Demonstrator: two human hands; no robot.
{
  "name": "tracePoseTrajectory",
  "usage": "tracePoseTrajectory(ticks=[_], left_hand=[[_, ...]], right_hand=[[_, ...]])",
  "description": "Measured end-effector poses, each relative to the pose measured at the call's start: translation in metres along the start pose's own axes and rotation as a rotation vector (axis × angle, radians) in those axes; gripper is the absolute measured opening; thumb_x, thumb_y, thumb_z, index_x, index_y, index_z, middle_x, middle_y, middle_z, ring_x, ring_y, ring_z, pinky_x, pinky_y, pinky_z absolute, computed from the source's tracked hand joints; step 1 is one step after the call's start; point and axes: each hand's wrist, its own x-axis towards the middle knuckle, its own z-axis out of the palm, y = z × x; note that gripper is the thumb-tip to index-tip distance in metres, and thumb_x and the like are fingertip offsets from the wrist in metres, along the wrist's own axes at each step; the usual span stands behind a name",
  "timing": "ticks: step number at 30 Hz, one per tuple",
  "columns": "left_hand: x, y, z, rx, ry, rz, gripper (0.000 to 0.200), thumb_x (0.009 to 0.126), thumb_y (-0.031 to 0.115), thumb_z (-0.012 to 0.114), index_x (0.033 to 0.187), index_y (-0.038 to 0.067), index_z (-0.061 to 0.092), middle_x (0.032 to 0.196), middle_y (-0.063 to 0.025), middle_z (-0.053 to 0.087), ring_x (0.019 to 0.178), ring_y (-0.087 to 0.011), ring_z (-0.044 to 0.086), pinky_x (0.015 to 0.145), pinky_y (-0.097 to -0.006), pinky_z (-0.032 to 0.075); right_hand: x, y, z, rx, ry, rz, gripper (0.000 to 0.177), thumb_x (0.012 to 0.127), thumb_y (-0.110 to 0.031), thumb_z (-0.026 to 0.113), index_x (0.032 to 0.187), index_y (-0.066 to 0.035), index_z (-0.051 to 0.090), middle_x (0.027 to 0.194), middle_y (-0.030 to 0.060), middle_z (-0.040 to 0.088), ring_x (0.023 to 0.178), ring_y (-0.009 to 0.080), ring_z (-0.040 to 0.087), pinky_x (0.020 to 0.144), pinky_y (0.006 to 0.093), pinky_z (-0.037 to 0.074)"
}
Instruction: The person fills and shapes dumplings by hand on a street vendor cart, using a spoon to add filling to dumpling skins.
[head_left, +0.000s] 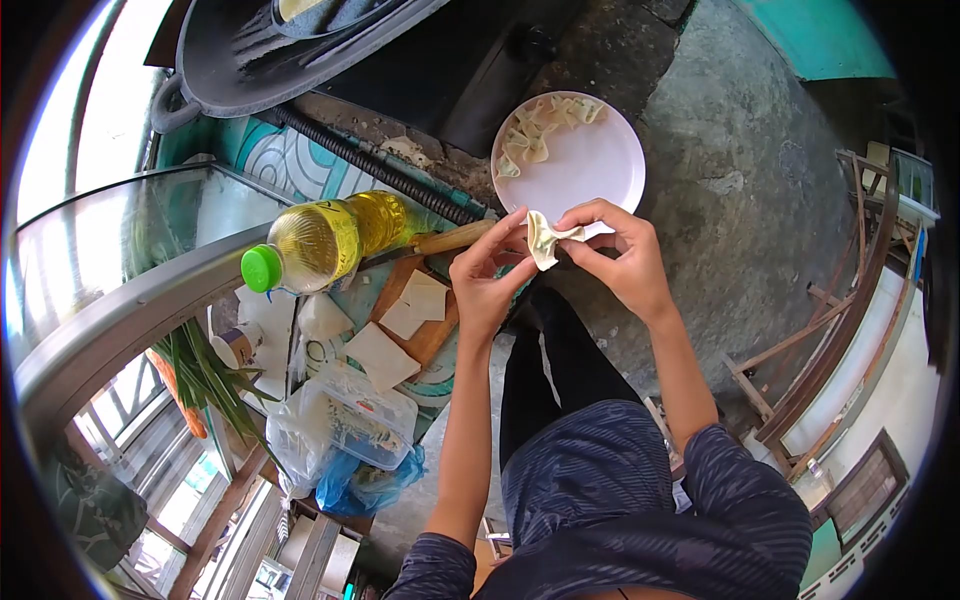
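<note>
A folded dumpling (543,240) is held in the air between my two hands, in front of my body. My left hand (490,272) pinches its left edge with thumb and fingers. On its other side, my right hand (622,255) grips the twisted end. Just beyond my hands lies a round white plate (590,170), with several folded dumplings (535,130) along its far left rim. Square wrappers (382,356) rest on and beside a wooden board (437,335) to the left of my left forearm.
An oil bottle (310,245) with a green cap lies at the left. Near it are a plastic container (375,415), a blue bag (368,482) and green leaves (195,370). A large dark wok (240,60) stands at the upper left.
</note>
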Motion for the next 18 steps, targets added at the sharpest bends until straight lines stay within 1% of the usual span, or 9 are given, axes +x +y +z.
tracePoseTrajectory(ticks=[5,10,16,18], left_hand=[[-0.001,0.002,-0.002,0.02,0.021,-0.013,0.054,0.071,-0.009,0.069,0.123,0.001,0.058,0.1,-0.0051,0.065,0.086,-0.0102,0.061,0.073,-0.0237,0.051],[-0.003,0.001,-0.006,0.003,0.049,0.043,0.049,0.07,-0.009,0.07,0.118,0.0,0.062,0.103,-0.0071,0.064,0.089,-0.0114,0.06,0.073,-0.0233,0.051],[-0.005,0.005,-0.013,-0.008,0.026,0.085,0.043,0.072,-0.009,0.07,0.113,0.001,0.065,0.105,-0.0093,0.063,0.091,-0.0129,0.06,0.074,-0.0235,0.051],[-0.006,0.005,-0.015,-0.044,0.021,0.085,0.041,0.073,-0.009,0.069,0.112,0.001,0.065,0.106,-0.0102,0.063,0.092,-0.0136,0.06,0.075,-0.0237,0.051]], right_hand=[[0.001,-0.008,0.008,-0.111,0.008,-0.076,0.018,0.077,0.006,0.062,0.094,-0.001,0.066,0.092,0.0037,0.066,0.085,0.0116,0.064,0.069,0.0239,0.056],[0.001,-0.011,0.015,-0.137,0.009,-0.094,0.017,0.078,0.004,0.064,0.094,-0.001,0.066,0.092,0.0042,0.066,0.084,0.0126,0.065,0.069,0.024,0.056],[-0.001,-0.013,0.025,-0.104,0.023,-0.104,0.017,0.079,0.002,0.066,0.095,-0.001,0.067,0.092,0.0043,0.066,0.084,0.012,0.064,0.068,0.0233,0.055],[-0.001,-0.01,0.027,-0.003,0.01,-0.061,0.016,0.079,0.002,0.066,0.095,-0.002,0.067,0.093,0.004,0.066,0.086,0.0115,0.063,0.07,0.023,0.055]])
